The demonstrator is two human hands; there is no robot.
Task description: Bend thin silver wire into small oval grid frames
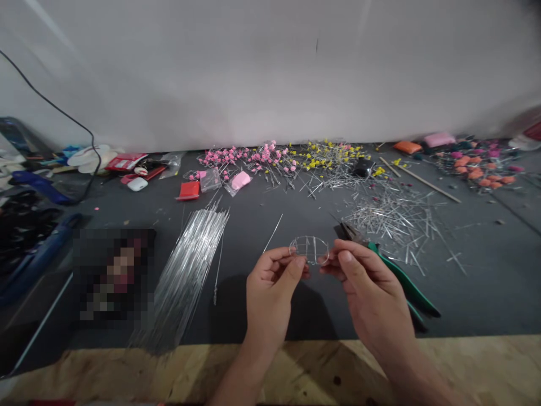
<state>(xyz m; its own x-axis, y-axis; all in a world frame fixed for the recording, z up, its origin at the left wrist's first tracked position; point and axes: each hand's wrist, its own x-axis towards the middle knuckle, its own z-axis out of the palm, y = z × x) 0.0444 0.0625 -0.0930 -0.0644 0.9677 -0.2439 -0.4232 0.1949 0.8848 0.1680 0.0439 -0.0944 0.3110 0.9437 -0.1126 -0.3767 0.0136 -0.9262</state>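
Between my two hands is a small rounded wire frame (314,248) with thin crosspieces. My left hand (276,287) pinches its left side between thumb and fingers. My right hand (367,287) is closed at its right edge, thumb against the fingertips; whether a loose wire end is also in that pinch is too small to tell. Green-handled pliers (401,276) lie behind and beside my right hand, partly covered by it. A single straight wire (273,233) rests on the dark mat just beyond my left hand.
A bundle of straight wires (190,242) lies left, a twisted wire (217,276) beside it. Cut wire pieces (389,211) spread at right. Behind are pink-tipped wires (253,157), yellow-tipped wires (329,153), orange pieces (484,172), a red packet (189,190) and a wooden stick (431,181).
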